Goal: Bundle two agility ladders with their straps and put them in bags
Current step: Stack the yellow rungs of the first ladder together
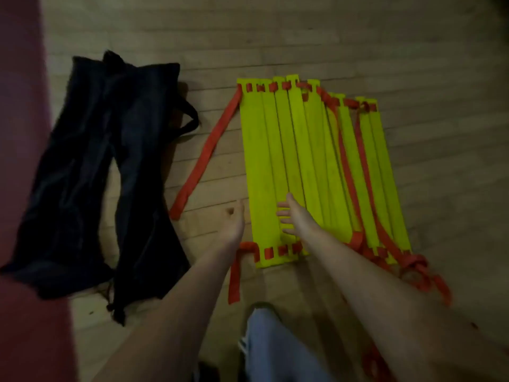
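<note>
Two black bags [91, 172] lie at frame left. The left hand [234, 223], fingers seemingly loose though blurred, hovers beside the yellow ladder rungs [311, 166] at centre right; the right hand [292, 216], fingers spread, is over them. Stack the rungs squarely before wrapping the red strap [205, 155].

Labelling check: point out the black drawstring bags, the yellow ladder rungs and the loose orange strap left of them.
black drawstring bags [77, 175]: head view, middle of the left bag's fabric.
yellow ladder rungs [257, 161]: head view, mid-length of the leftmost rung.
loose orange strap [209, 150]: head view, mid-length.
</note>
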Demonstrator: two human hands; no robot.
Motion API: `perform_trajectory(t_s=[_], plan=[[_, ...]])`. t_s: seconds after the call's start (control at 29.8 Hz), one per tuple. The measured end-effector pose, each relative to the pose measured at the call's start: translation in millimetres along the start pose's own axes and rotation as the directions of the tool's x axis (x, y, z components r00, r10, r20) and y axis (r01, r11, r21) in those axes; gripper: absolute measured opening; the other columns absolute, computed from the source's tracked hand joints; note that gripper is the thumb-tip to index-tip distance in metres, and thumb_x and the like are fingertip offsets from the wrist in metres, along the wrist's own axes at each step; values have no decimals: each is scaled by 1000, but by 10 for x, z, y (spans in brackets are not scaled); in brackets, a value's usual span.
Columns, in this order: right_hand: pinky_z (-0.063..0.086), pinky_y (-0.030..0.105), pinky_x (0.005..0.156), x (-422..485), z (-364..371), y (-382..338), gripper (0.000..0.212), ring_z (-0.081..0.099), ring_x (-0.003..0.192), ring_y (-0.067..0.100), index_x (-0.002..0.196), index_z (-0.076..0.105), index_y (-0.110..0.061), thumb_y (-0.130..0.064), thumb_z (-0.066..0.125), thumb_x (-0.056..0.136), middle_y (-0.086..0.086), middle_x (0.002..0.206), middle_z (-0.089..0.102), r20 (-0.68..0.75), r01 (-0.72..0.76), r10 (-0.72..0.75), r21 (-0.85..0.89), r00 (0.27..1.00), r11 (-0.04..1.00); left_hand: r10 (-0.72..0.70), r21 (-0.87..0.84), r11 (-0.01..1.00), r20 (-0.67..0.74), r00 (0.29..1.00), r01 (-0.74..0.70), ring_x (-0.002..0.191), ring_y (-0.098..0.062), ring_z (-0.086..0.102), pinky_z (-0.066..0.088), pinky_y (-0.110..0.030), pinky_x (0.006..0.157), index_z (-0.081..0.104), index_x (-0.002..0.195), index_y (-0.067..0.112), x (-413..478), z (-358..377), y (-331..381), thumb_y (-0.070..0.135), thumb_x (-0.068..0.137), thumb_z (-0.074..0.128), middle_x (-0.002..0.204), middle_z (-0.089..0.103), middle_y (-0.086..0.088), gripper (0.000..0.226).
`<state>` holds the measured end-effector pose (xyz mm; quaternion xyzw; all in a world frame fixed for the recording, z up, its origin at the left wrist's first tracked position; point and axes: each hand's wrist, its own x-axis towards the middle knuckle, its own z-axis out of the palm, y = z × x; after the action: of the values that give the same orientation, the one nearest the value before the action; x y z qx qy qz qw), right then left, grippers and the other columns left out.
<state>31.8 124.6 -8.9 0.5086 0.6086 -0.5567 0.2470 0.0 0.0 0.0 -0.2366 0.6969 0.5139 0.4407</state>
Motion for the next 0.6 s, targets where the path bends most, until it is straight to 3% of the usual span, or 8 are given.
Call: perform_trajectory(t_s=[0.07, 0.13, 0.24, 0.34, 0.37, 0.44, 0.5, 0.6], plan=[[26, 34, 107, 212, 123, 22, 50, 29, 137, 28, 141, 31, -4, -34, 20, 102, 14, 149, 31, -44, 57, -60, -58, 997, 997, 20, -35, 999, 36, 999, -18, 130, -27, 39, 32, -35, 104, 37, 136, 1, 242, 31, -154, 34, 101, 32, 142, 41, -14, 49], [24, 25, 104, 473, 319, 143, 49, 25, 139, 26, 143, 26, -3, -29, 28, 102, 14, 152, 24, -103, 78, -93, -145, 990, 986, -48, -48, 997, 85, 995, 53, 132, -28, 37, 31, -36, 105, 33, 140, 4, 461, 45, -408, 36, 100, 32, 145, 37, -14, 51], [16, 36, 112, 710, 465, 286, 60, 13, 142, 29, 147, 16, -14, -37, 40, 97, 12, 155, 11, -170, 35, -95, -324, 981, 945, -82, -24, 996, 105, 991, 85, 128, -26, 41, 35, -31, 96, 35, 139, 8, 599, 48, -539, 41, 99, 31, 141, 42, -11, 53], [15, 41, 113, 782, 525, 375, 68, 10, 142, 28, 148, 12, -20, -41, 47, 93, 8, 155, 8, -214, 24, -158, -522, 964, 852, -56, -107, 992, 145, 988, 72, 111, -16, 45, 39, -23, 80, 39, 135, 10, 716, 92, -491, 39, 100, 30, 124, 46, -1, 46], [16, 39, 112, 784, 548, 405, 67, 11, 141, 27, 148, 14, -20, -40, 47, 93, 6, 155, 10, -215, 57, -202, -538, 956, 841, -49, -124, 990, 152, 987, 68, 109, -14, 45, 38, -23, 81, 41, 132, 12, 718, 119, -426, 45, 98, 32, 121, 47, 1, 48], [16, 35, 110, 787, 597, 490, 60, 14, 141, 25, 146, 20, -19, -35, 46, 95, 6, 154, 15, -209, 146, -290, -517, 934, 843, -26, -113, 993, 178, 984, 46, 117, -18, 49, 38, -33, 100, 47, 129, 14, 817, 205, -445, 65, 82, 38, 131, 51, -1, 71], [15, 31, 109, 784, 611, 523, 54, 16, 140, 24, 146, 23, -16, -31, 42, 97, 7, 153, 19, -215, 190, -309, -441, 927, 877, -1, -129, 991, 165, 986, 23, 124, -26, 47, 35, -42, 107, 46, 133, 12, 982, 299, -587, 61, 84, 37, 137, 49, -9, 71], [14, 31, 111, 800, 627, 479, 51, 17, 140, 24, 146, 25, -13, -32, 36, 99, 8, 153, 21, -238, 189, -274, -327, 932, 926, -17, -167, 985, 169, 985, 46, 123, -30, 49, 37, -44, 106, 50, 132, 12, 880, 241, -484, 64, 81, 37, 136, 50, -14, 73]])
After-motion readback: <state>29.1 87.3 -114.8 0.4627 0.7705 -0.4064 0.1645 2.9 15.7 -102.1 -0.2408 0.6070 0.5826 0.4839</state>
